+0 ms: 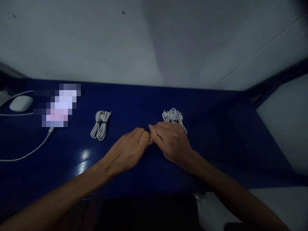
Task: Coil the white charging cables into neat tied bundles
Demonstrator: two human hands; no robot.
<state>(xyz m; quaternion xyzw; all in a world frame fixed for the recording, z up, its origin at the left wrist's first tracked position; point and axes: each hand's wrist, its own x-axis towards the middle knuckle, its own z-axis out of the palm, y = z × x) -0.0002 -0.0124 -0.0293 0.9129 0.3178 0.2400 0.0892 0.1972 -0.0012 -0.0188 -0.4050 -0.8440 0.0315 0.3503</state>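
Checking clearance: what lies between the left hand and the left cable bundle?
In the head view, only blue tabletop shows between left hand and bundle.

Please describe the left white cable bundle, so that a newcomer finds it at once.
On the blue surface, look between the blurred bright patch and the left hand. The white cable bundle there has a black tie; unlike the similar bundle partly covered by the right hand, it is fully visible.

On tbl: cable bndl, L | cable pile, R, partly behind R hand
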